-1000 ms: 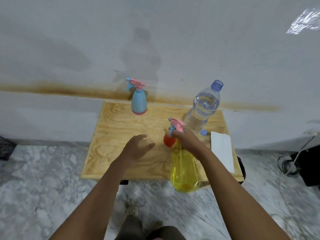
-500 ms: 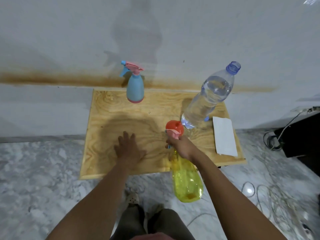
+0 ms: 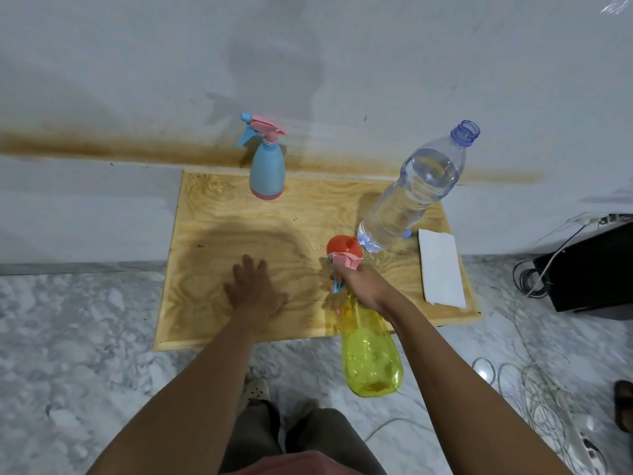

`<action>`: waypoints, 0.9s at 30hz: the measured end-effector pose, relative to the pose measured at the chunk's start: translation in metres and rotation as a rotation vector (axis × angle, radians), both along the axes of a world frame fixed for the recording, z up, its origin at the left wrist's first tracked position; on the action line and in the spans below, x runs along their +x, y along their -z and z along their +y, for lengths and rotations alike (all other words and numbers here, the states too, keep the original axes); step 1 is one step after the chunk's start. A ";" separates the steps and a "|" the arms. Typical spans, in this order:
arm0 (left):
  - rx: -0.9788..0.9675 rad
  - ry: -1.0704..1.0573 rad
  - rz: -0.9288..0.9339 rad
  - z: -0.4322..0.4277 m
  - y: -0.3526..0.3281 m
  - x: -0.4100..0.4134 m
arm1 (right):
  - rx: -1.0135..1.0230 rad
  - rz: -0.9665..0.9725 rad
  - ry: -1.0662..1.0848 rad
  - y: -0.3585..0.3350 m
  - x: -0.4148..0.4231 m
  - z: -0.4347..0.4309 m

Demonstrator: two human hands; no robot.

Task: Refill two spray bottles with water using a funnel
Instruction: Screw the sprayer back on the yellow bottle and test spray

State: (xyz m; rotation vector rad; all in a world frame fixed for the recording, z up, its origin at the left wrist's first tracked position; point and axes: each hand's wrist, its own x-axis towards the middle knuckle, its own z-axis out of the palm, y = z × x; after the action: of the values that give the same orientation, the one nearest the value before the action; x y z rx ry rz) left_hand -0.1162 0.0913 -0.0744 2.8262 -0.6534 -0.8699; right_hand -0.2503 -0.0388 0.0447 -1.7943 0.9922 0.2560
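My right hand (image 3: 358, 286) grips the neck of a yellow spray bottle (image 3: 371, 351), below its pink and blue trigger head, and holds it in the air at the front edge of the wooden table (image 3: 219, 241). My left hand (image 3: 253, 291) lies flat on the table with fingers spread. An orange-red funnel (image 3: 343, 246) sits just behind the yellow bottle's head. A large clear water bottle (image 3: 411, 193), uncapped, stands at the right. A blue spray bottle (image 3: 267, 169) with a pink trigger head stands at the back of the table.
A white folded cloth (image 3: 441, 269) lies at the table's right edge, and a small blue cap (image 3: 406, 233) sits by the water bottle's base. A black box (image 3: 592, 269) and loose cables (image 3: 534, 371) are on the marble floor to the right. A wall rises just behind the table.
My left hand has flattened onto the table. My right hand has drawn the yellow bottle slightly towards me. The view has shifted closer and more downward.
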 end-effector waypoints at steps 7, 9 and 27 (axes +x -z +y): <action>0.005 0.002 -0.015 0.000 0.000 0.000 | -0.025 -0.018 0.038 0.001 -0.005 -0.001; -0.003 0.000 -0.021 0.000 0.000 0.000 | -0.001 -0.016 0.058 0.002 -0.007 0.000; -0.317 0.129 0.291 0.003 -0.026 0.000 | -0.058 -0.308 0.146 -0.020 -0.019 0.000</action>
State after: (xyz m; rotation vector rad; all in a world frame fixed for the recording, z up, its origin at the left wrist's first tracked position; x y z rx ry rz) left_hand -0.1162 0.0938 -0.0480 2.3423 -0.8500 -1.0639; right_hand -0.2694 -0.0384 0.0651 -1.7393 0.9100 -0.1388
